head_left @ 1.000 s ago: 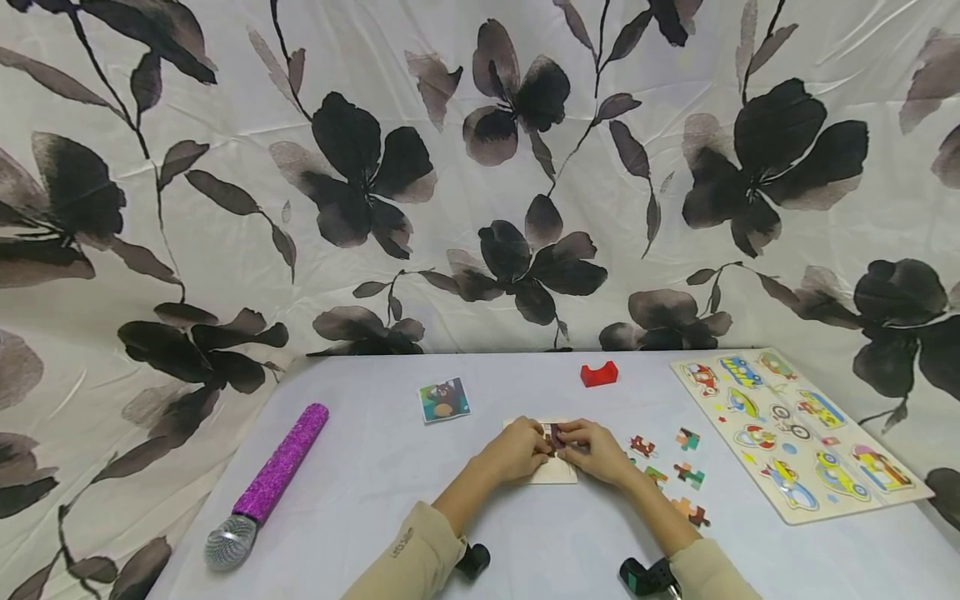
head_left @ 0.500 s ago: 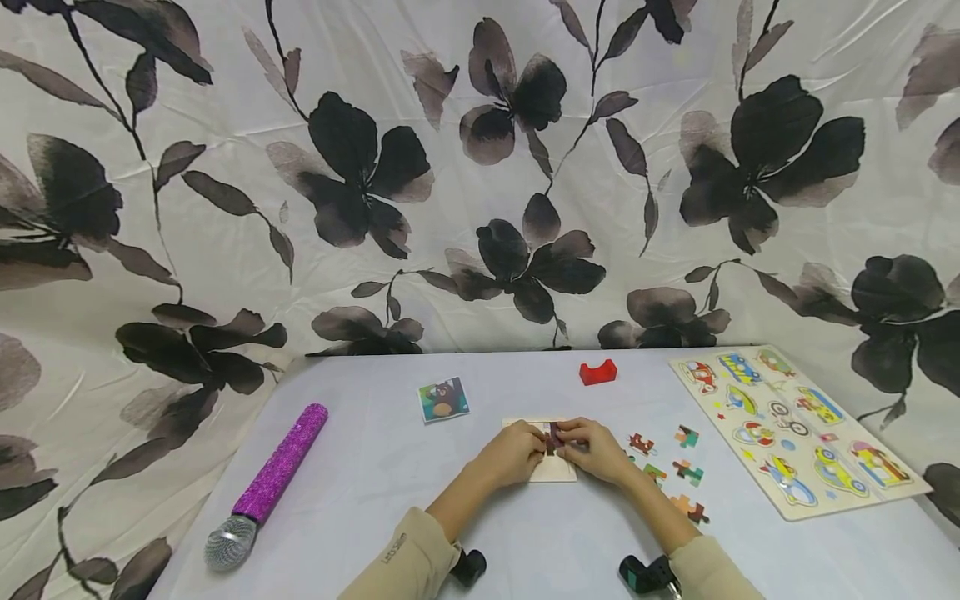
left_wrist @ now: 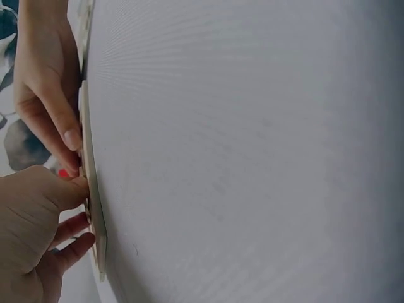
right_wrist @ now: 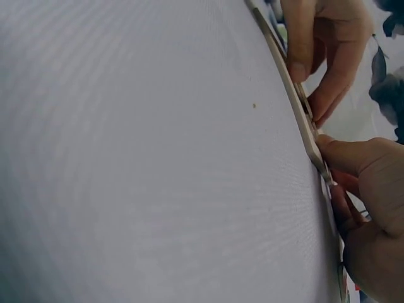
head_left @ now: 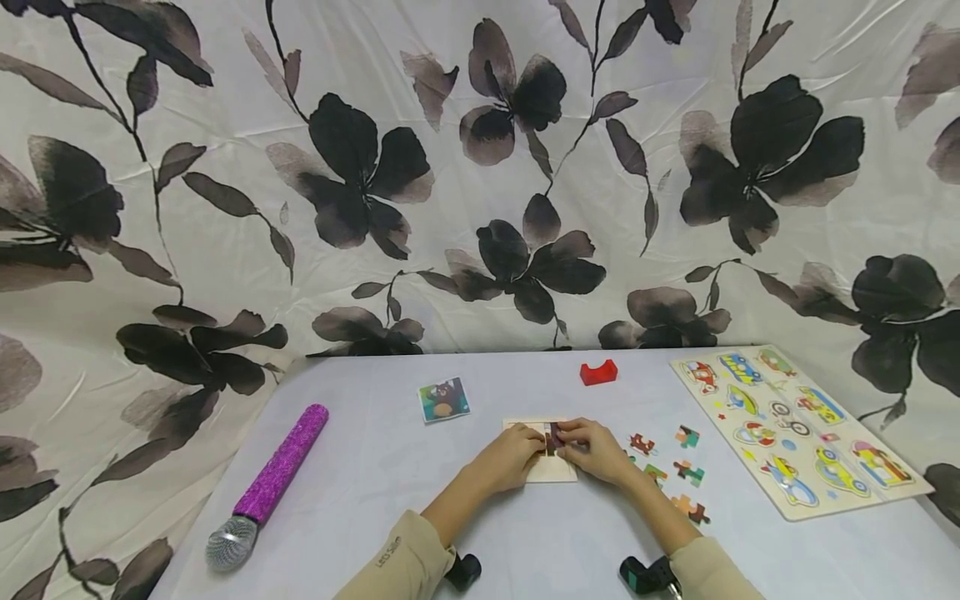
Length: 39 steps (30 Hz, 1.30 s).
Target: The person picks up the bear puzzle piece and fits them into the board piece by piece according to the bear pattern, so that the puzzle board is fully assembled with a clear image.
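A small pale wooden puzzle board (head_left: 551, 473) lies on the table in front of me, between both hands. Dark brown jigsaw pieces (head_left: 553, 438) show on it in the gap between the fingertips. From the left, my left hand (head_left: 513, 456) curls over the board, its thumb and fingers pinching at a piece. My right hand (head_left: 597, 451) comes in from the right and pinches a dark piece with thumb and index finger. Both wrist views show the board's edge (left_wrist: 95, 202) flat on the cloth, fingertips meeting just above it. The fingers hide most of the pieces.
Loose jigsaw pieces (head_left: 688, 473) lie right of my right hand. Farther right is a large vehicle puzzle board (head_left: 802, 450). A bear picture card (head_left: 444, 400) and a red block (head_left: 599, 373) sit toward the back. At left lies a glittery purple microphone (head_left: 281, 467).
My left hand's fingers shift very slightly on the board, and the left forearm drifts a little left. The right hand stays almost in place.
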Tool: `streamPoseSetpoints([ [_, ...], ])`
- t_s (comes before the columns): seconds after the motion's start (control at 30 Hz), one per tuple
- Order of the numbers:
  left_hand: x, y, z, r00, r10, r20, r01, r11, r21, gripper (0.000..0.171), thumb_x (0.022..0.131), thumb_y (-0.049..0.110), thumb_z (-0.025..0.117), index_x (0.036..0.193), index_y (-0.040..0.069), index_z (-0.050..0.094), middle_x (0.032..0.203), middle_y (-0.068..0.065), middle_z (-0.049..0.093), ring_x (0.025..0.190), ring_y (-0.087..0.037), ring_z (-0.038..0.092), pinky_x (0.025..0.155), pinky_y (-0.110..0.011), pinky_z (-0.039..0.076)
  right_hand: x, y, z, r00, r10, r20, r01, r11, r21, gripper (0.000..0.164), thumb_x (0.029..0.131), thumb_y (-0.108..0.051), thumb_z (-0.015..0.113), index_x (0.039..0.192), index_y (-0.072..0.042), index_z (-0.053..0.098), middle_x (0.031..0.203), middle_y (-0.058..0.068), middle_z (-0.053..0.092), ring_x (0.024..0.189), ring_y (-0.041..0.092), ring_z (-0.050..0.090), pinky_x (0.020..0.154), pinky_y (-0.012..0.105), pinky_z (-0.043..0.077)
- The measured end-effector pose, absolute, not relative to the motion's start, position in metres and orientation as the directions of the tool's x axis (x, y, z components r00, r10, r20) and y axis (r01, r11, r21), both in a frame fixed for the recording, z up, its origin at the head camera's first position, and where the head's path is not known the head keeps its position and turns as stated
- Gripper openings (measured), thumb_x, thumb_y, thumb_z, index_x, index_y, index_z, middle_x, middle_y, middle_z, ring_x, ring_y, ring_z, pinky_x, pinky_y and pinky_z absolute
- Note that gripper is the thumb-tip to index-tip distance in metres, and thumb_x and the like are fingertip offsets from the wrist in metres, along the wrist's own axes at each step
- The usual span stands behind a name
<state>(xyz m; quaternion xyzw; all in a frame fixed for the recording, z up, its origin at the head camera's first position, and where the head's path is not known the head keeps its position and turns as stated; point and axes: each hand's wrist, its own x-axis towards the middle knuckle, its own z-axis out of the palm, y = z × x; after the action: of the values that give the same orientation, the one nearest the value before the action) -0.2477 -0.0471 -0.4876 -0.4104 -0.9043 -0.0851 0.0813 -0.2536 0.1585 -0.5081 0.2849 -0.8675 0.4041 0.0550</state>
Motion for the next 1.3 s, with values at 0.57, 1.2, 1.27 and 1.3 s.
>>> streamPoseSetpoints([
  [0.57,-0.2414,-0.0442,-0.4860,-0.634,0.747,0.197,0.747,0.658,-0.092,0.021,0.094,0.008,0.054,0.108,0.007,0.070,0.111,-0.004,0.065,0.108,-0.015,0.060,0.096,-0.023,0.045,-0.2528,0.1581,-0.5080,-0.821,-0.453,0.347,-0.555,0.493,-0.670,0.028,0.084,-0.006,0.069,0.105,0.011,0.067,0.111,0.022,0.063,0.100,0.037,0.060,0.078,0.038,0.054],
  [1.2,-0.2460,-0.0480,-0.4869,-0.562,0.793,0.235,0.798,0.595,-0.097,0.017,0.093,0.013,0.057,0.100,0.008,0.073,0.105,-0.002,0.066,0.100,-0.013,0.062,0.087,-0.021,0.050,-0.2528,0.1581,-0.5076,-0.825,-0.455,0.335,-0.546,0.491,-0.679,0.028,0.084,-0.006,0.068,0.106,0.012,0.066,0.112,0.023,0.062,0.102,0.038,0.060,0.081,0.042,0.054],
  [1.27,-0.2459,-0.0461,-0.4870,-0.586,0.780,0.222,0.790,0.610,-0.059,0.018,0.094,0.012,0.056,0.099,0.008,0.073,0.105,-0.002,0.066,0.100,-0.013,0.063,0.088,-0.020,0.049,-0.2529,0.1584,-0.5074,-0.827,-0.455,0.330,-0.542,0.488,-0.684,0.028,0.085,-0.006,0.068,0.106,0.013,0.065,0.112,0.024,0.062,0.102,0.039,0.060,0.082,0.044,0.053],
  [1.3,-0.2457,-0.0453,-0.4872,-0.597,0.773,0.215,0.785,0.618,-0.044,0.017,0.094,0.012,0.057,0.099,0.008,0.073,0.106,-0.003,0.067,0.101,-0.013,0.063,0.089,-0.020,0.049,-0.2528,0.1585,-0.5072,-0.828,-0.455,0.329,-0.541,0.491,-0.683,0.029,0.085,-0.006,0.068,0.106,0.013,0.065,0.112,0.024,0.062,0.102,0.039,0.060,0.082,0.045,0.053],
])
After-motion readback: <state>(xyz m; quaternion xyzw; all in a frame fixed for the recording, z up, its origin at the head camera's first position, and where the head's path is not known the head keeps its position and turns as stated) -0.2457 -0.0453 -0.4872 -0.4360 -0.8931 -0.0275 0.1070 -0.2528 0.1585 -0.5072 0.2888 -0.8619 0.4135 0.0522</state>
